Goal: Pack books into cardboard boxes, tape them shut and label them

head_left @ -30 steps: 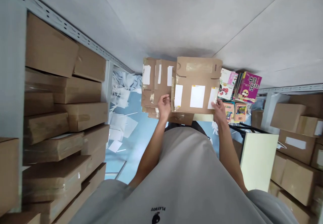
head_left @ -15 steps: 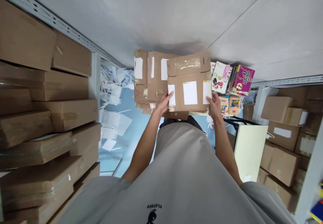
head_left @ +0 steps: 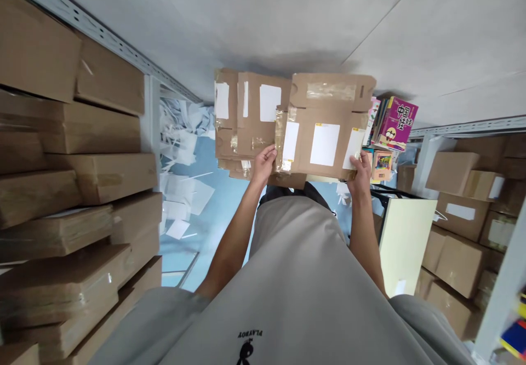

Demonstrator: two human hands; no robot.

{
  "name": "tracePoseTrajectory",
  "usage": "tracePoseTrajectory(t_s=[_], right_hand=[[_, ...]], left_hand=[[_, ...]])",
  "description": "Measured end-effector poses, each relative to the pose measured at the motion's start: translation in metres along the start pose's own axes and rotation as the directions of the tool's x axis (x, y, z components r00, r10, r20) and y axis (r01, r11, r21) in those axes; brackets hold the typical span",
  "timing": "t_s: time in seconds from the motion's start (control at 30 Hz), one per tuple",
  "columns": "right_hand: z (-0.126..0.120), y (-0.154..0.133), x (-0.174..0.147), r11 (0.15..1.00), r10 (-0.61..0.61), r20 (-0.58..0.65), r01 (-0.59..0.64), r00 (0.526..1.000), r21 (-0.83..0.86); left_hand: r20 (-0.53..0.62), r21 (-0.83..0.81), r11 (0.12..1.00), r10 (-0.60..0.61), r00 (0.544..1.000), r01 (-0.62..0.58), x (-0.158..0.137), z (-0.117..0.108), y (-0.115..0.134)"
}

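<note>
A flattened cardboard box (head_left: 302, 154) with white labels and strips of clear tape is held up in front of me. Its lower left edge is pinched by my left hand (head_left: 265, 163), thumb on top. At its lower right corner my right hand (head_left: 360, 172) grips the edge, the thumb lying near a white label. Behind it and to the left is a stack of flattened cardboard boxes (head_left: 250, 140), partly covered by the held one. Just right of the held box stand books, among them one with a purple cover (head_left: 398, 123).
Stacked cardboard cartons (head_left: 107, 178) fill a metal rack on the left, and more cartons (head_left: 458, 211) sit on a rack at right. Scattered white paper (head_left: 181, 195) lies on the blue floor (head_left: 209, 206). A pale panel (head_left: 406, 244) stands near my right arm.
The held flattened box has moved right and opened out wider, now covering part of the books. My right hand has shifted slightly right with it; my left hand is nearly in place.
</note>
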State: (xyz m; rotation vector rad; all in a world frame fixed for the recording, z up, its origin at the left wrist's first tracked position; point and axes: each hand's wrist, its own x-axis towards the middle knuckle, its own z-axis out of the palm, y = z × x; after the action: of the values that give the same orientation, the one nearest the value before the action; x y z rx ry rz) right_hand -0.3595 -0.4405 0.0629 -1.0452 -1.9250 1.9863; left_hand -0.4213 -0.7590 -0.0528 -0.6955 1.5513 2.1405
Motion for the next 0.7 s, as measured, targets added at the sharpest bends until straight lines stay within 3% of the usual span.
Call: tracePoseTrajectory(t_s=[0.13, 0.27, 0.33, 0.43, 0.57, 0.63, 0.7], right_hand=[[0.004, -0.013, -0.006, 0.996, -0.094, 0.001, 0.094, 0.996, -0.006], [0.006, -0.01, -0.006, 0.992, -0.126, -0.025, 0.126, 0.992, -0.024], [-0.007, -0.012, -0.001, 0.992, -0.13, -0.087, 0.13, 0.988, -0.008], [-0.045, -0.026, 0.009, 0.975, -0.217, -0.183, 0.223, 0.959, 0.013], [-0.094, -0.054, 0.015, 0.945, -0.318, -0.169, 0.326, 0.933, 0.023], [-0.098, -0.058, 0.016, 0.947, -0.312, -0.134, 0.319, 0.941, 0.03], [-0.084, -0.047, 0.019, 0.961, -0.268, -0.081, 0.272, 0.96, 0.039]], left_hand=[[-0.153, 0.087, 0.995, 0.068, 0.986, -0.055, -0.007, 0.018, -0.002], [-0.192, 0.126, 0.989, 0.099, 0.976, -0.075, -0.008, 0.026, -0.004], [-0.263, 0.154, 0.983, 0.134, 0.955, -0.096, -0.003, 0.016, -0.003], [-0.368, 0.205, 0.974, 0.168, 0.914, -0.096, 0.008, -0.012, 0.002], [-0.375, 0.286, 0.951, 0.22, 0.901, -0.114, 0.021, -0.042, 0.009], [-0.366, 0.319, 0.938, 0.254, 0.895, -0.135, 0.026, -0.046, 0.009], [-0.345, 0.332, 0.932, 0.265, 0.9, -0.147, 0.031, -0.046, 0.007]])
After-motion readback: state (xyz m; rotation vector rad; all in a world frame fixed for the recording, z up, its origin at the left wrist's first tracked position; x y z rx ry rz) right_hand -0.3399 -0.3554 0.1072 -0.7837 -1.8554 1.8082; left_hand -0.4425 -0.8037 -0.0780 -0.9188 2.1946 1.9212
